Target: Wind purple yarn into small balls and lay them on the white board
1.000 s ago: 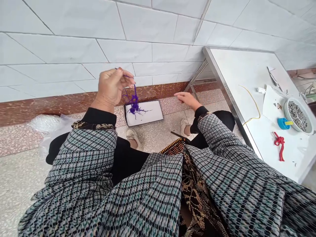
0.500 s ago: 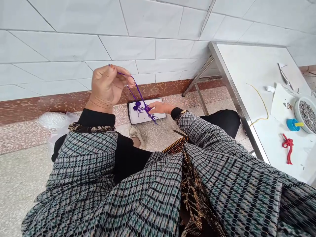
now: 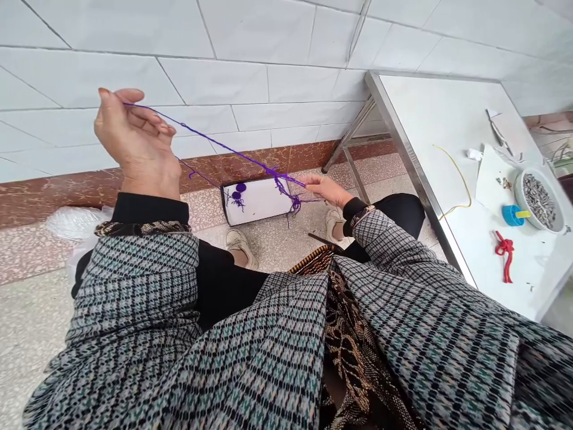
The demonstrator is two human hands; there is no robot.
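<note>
My left hand [image 3: 134, 134] is raised at the left, its fingers curled and pinching one end of a purple cord [image 3: 224, 149]. The cord runs taut down to the right to my right hand [image 3: 324, 188], which pinches it at a knotted, frayed tangle. Below the cord, on the floor by the wall, lies a white tray [image 3: 268, 206] with a dark rim. Small purple knotted pieces [image 3: 237, 194] rest at the tray's left end.
A white metal-edged table [image 3: 425, 119] stands at the right with a red knotted cord [image 3: 505, 254], a yellow cord [image 3: 461, 179], a blue cap [image 3: 513, 214] and a bowl of seeds [image 3: 539, 206]. A clear plastic bag [image 3: 71, 221] lies on the floor by the tiled wall.
My left hand has swung up and to the left, and my right hand has pulled to the right, stretching the purple cord out taut. One second ago my right hand held nothing.
</note>
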